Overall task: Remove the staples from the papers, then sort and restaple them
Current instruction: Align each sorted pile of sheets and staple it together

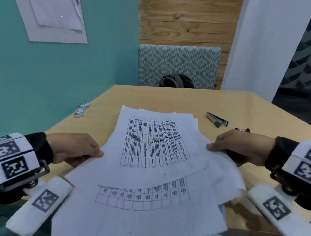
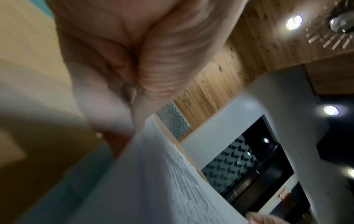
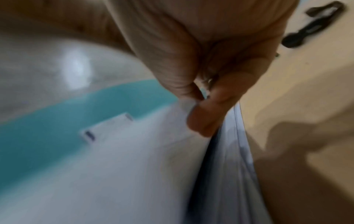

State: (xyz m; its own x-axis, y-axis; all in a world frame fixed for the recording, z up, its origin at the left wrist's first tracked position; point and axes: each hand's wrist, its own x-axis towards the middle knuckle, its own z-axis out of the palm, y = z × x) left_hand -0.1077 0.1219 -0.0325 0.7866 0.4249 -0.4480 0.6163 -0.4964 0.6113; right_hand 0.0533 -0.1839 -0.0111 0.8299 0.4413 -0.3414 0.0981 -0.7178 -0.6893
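Holding loose papers (image 1: pixel 146 153) between both hands above the bench (image 1: pixel 258 111), sheets fanned and misaligned. Staple boxes (image 1: pixel 81 110) lie far left on the bench. My left hand (image 1: pixel 75 150) pinches the left edge, thumb on top, fingers beneath. Paper is light and floppy, and it sags toward me; sheets look slippery against each other, so I'd judge edge pinches near mid-length best, squaring the stack on the bench before stapling. My right hand (image 1: pixel 239 146) pinches the right edge, thumb over several sheets. Stapler (image 1: pixel 217 119) lies beyond it, apart; a small dark tool (image 1: pixel 242 129) sits just behind my right hand, probably the remover.
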